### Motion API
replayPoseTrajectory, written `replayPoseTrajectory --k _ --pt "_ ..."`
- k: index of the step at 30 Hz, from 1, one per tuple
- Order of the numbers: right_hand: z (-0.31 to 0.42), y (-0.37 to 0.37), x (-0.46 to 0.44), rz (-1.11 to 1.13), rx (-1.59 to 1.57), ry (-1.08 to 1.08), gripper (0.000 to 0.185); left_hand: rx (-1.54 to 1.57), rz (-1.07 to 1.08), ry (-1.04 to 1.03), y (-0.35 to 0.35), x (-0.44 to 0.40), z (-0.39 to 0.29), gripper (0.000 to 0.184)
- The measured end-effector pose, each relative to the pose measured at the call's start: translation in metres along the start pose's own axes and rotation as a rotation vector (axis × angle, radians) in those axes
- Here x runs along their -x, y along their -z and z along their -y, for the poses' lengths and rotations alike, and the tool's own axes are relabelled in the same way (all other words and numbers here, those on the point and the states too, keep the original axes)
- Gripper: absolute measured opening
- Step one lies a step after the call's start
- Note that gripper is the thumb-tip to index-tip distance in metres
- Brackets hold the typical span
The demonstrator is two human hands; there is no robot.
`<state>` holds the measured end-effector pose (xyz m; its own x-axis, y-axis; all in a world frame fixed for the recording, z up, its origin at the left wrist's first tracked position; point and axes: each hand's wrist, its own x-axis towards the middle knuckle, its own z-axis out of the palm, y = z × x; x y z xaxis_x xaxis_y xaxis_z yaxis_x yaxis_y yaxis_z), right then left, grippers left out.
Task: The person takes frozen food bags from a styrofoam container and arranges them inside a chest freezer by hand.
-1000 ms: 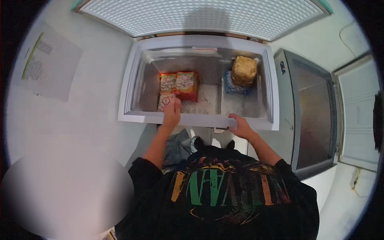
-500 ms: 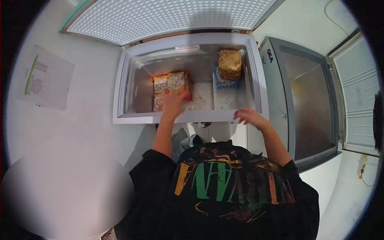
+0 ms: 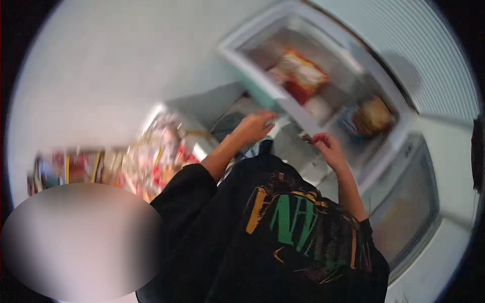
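Note:
My left hand (image 3: 252, 127) is in front of the chest freezer (image 3: 293, 108), outside it, with its fingers stretched out and nothing visible in them. My right hand (image 3: 327, 144) is by the freezer's front edge, its fingers loosely bent and apart, and I see nothing held. A small dark fitting (image 3: 305, 137) shows beside its fingertips, too blurred to name. Inside the freezer lie red-and-white packs (image 3: 303, 73) at one side and a brown-yellow bag (image 3: 373, 117) on a bluish pack at the other.
The ridged freezer lid (image 3: 404, 45) stands raised behind. A second grey-framed freezer (image 3: 404, 212) is at the right. On the left are a heap of clear plastic packs (image 3: 161, 156) and a row of colourful packages (image 3: 76, 169), both blurred. A white wall (image 3: 111, 76) rises beyond.
My view has turned to the left, so the freezer now appears tilted at the upper right. My left hand has come out of the freezer, away from the packs. The plastic packs have come into view.

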<state>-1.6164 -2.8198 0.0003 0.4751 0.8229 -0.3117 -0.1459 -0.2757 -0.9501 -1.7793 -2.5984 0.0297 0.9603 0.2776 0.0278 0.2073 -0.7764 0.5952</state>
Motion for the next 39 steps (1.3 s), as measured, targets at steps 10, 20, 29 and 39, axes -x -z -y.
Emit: replayPoseTrajectory --k 10,20,29,39 --pt "0.009 -0.154 -0.081 0.679 0.271 0.194 0.017 -0.264 -0.946 0.873 0.113 0.282 0.07 0.031" --pt "0.098 -0.382 -0.124 0.708 0.961 0.704 0.056 -0.012 -0.587 1.193 0.175 0.303 0.164 0.079" --pt "0.09 -0.462 -0.173 0.781 1.237 0.721 0.079 0.377 -0.508 1.199 0.197 0.302 0.187 0.089" --pt "0.084 -0.493 -0.17 0.905 1.261 0.689 0.091 0.405 -0.727 1.153 0.187 0.312 0.19 0.085"
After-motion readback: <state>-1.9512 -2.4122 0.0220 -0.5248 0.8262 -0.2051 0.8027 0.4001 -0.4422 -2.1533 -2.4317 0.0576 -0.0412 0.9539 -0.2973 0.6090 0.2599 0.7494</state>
